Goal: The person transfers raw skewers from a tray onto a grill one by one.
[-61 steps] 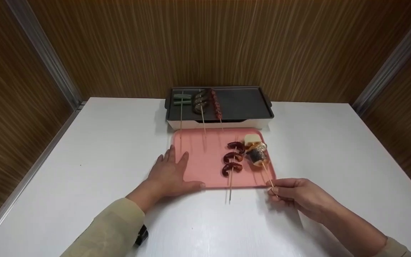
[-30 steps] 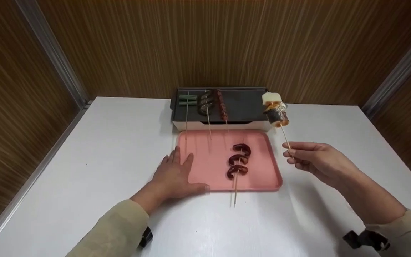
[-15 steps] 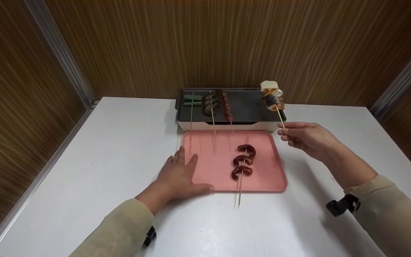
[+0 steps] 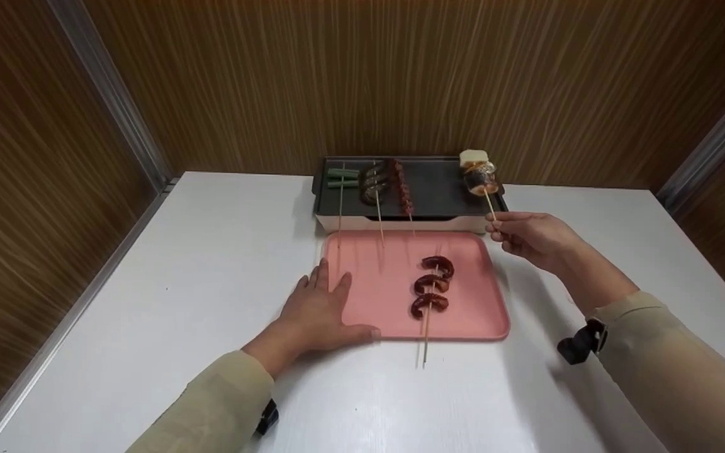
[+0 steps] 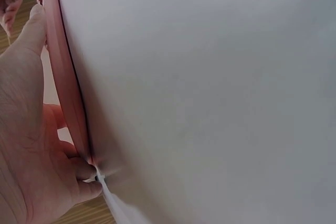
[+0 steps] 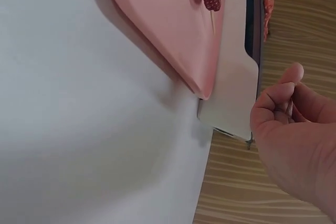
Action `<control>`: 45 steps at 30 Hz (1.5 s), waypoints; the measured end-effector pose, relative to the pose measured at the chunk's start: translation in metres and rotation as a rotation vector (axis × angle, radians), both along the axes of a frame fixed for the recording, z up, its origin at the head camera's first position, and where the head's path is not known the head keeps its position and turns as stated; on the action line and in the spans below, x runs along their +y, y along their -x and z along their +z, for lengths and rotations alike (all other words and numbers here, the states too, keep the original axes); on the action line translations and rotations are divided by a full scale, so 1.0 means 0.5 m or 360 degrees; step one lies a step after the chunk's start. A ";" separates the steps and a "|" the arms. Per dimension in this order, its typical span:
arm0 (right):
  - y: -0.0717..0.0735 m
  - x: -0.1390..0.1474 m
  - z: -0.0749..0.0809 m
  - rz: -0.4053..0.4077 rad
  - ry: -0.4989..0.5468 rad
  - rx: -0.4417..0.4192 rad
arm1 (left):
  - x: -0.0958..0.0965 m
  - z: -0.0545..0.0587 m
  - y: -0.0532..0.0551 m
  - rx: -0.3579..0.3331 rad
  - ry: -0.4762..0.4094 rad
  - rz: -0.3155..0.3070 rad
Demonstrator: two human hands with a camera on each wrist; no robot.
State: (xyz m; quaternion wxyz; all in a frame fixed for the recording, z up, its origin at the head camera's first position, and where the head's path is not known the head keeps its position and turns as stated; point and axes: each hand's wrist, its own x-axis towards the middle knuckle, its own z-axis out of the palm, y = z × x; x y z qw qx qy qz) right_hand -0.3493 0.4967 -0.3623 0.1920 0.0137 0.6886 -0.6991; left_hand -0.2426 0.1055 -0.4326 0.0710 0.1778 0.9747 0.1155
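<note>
In the head view my right hand (image 4: 537,239) pinches the stick of a food skewer (image 4: 480,178) between thumb and fingers. A pale white block tops it, above an orange layer and a dark, shiny-skinned piece. The skewer's food is over the right end of the black grill plate (image 4: 441,189); whether it touches the plate, I cannot tell. My left hand (image 4: 312,316) rests with fingers spread at the front left corner of the pink tray (image 4: 375,296). On that tray lies a skewer of curled, dark red pieces (image 4: 432,284), its stick overhanging the front edge.
The grill's left half holds a green-stalk skewer (image 4: 342,178), a dark curled skewer (image 4: 373,184) and a red beaded skewer (image 4: 403,189), sticks overhanging the tray. Wood-patterned walls (image 4: 262,88) bound the white table (image 4: 148,302) at the back and sides.
My right hand has lifted the white-and-dark skewer off the tray's right side, carried it up and back, then lowered it slightly over the grill's right end. The left hand has stayed at the tray.
</note>
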 end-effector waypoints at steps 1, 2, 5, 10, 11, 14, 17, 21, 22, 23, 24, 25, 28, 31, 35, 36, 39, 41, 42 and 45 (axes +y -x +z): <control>0.002 0.001 -0.002 0.0004 0.0006 -0.0006 | 0.001 0.000 0.000 -0.0002 0.0001 -0.0002; 0.003 0.003 -0.004 0.0004 0.0009 -0.0012 | 0.002 0.000 -0.001 -0.0003 0.0005 -0.0003; 0.007 0.006 -0.009 0.0013 0.0006 -0.0023 | 0.003 0.001 -0.002 -0.0003 0.0014 -0.0005; 0.011 0.010 -0.015 0.0031 -0.0017 -0.0027 | 0.004 0.003 -0.003 0.0010 0.0018 -0.0010; 0.011 0.011 -0.016 0.0035 -0.0015 -0.0030 | 0.004 0.003 -0.003 0.0013 0.0018 -0.0014; 0.012 0.014 -0.021 0.0044 -0.0010 -0.0037 | 0.005 0.002 -0.001 0.0025 0.0021 -0.0022; 0.012 0.017 -0.025 0.0049 -0.0022 -0.0043 | 0.005 0.001 0.000 0.0024 0.0030 -0.0021; 0.011 0.017 -0.026 0.0046 -0.0036 -0.0054 | 0.006 0.003 -0.001 0.0026 0.0034 -0.0015; 0.011 0.016 -0.026 0.0035 -0.0038 -0.0061 | 0.007 0.004 -0.002 0.0026 0.0034 -0.0014; 0.010 0.015 -0.025 0.0027 -0.0044 -0.0068 | 0.007 0.004 -0.002 0.0026 0.0034 -0.0014; 0.009 0.014 -0.024 0.0017 -0.0046 -0.0072 | 0.007 0.005 -0.003 0.0026 0.0033 -0.0012; 0.008 0.013 -0.024 0.0004 -0.0054 -0.0076 | 0.007 0.005 -0.003 0.0024 0.0034 -0.0011; 0.006 0.009 -0.023 -0.0029 -0.0061 -0.0088 | 0.006 0.006 -0.003 0.0015 0.0037 -0.0003; 0.004 0.008 -0.025 -0.0037 -0.0053 -0.0095 | 0.005 0.004 -0.002 0.0018 0.0037 -0.0001; -0.001 0.009 -0.027 -0.0046 -0.0029 -0.0132 | 0.002 0.001 0.001 0.0024 0.0027 -0.0005; -0.003 0.011 -0.028 -0.0051 -0.0021 -0.0144 | 0.001 0.000 0.001 0.0018 0.0031 -0.0002; -0.013 0.016 -0.030 -0.0047 0.0007 -0.0174 | 0.001 -0.002 0.003 -0.0007 0.0036 0.0005; -0.023 0.019 -0.032 -0.0043 0.0038 -0.0194 | 0.000 -0.002 0.003 -0.0015 0.0031 0.0008; -0.030 0.020 -0.033 -0.0042 0.0054 -0.0202 | 0.000 -0.002 0.003 -0.0018 0.0027 0.0010; -0.054 0.024 -0.033 -0.0055 0.0112 -0.0235 | 0.000 -0.002 0.002 -0.0014 0.0008 0.0006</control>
